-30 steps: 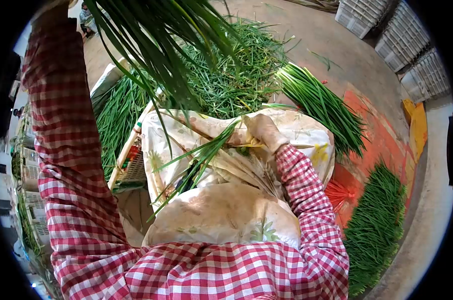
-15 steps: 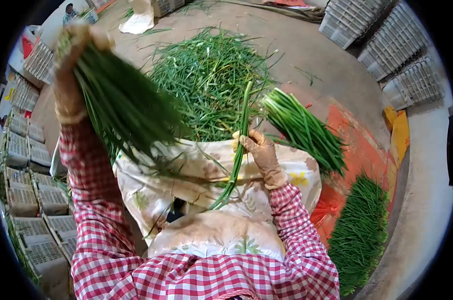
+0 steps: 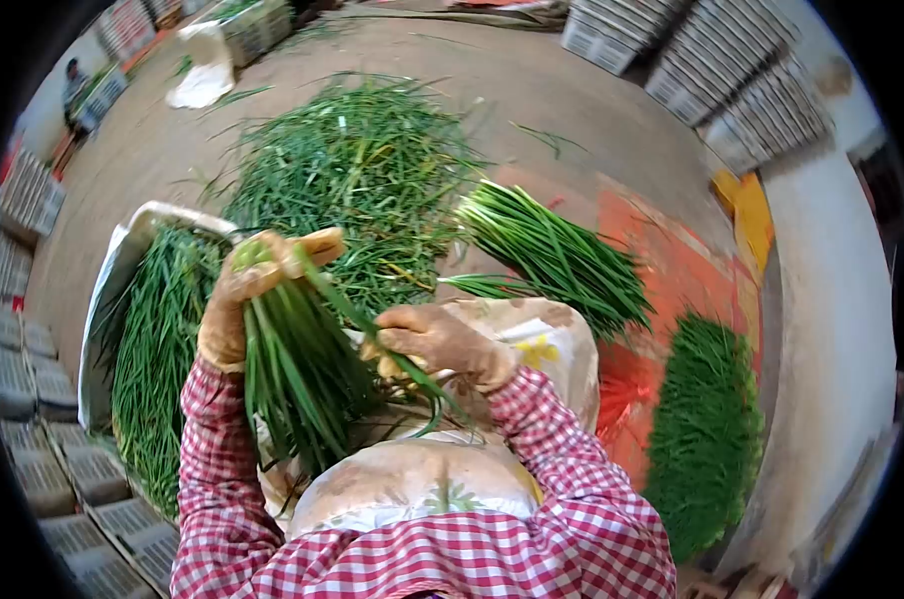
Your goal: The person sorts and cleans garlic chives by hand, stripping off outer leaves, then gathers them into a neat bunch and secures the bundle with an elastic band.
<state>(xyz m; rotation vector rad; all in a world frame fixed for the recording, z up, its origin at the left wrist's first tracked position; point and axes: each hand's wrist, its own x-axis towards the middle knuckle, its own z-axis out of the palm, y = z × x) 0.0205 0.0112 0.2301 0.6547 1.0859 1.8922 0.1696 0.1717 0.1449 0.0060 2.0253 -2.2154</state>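
Note:
My gloved left hand [image 3: 242, 299] is closed around a bunch of garlic chives [image 3: 297, 364], with the pale stem ends poking out above the fist and the green leaves hanging toward my lap. Close on its right, my gloved right hand [image 3: 437, 344] has its fingers curled on a few chive leaves [image 3: 357, 314] that slant out from the top of the bunch. The thumb side partly hides this grip. A tidy bundle of chives [image 3: 562, 260] lies beyond my right hand, white ends pointing away. A stained patterned cloth [image 3: 372, 489] covers my lap.
Loose chive leaves form a wide heap [image 3: 352, 170] on the floor ahead. Uncut-looking chives fill a white-lined container [image 3: 97, 309] on my left. More chives [image 3: 706, 429] stand packed at right, beside an orange sheet [image 3: 631, 215]. Stacked crates [image 3: 726, 65] line the wall; another person [image 3: 75, 90] is far left.
My left hand has come down and inward with the bunch, from high on the left. My right hand has moved left to meet it; the upright stalks it held no longer stand there.

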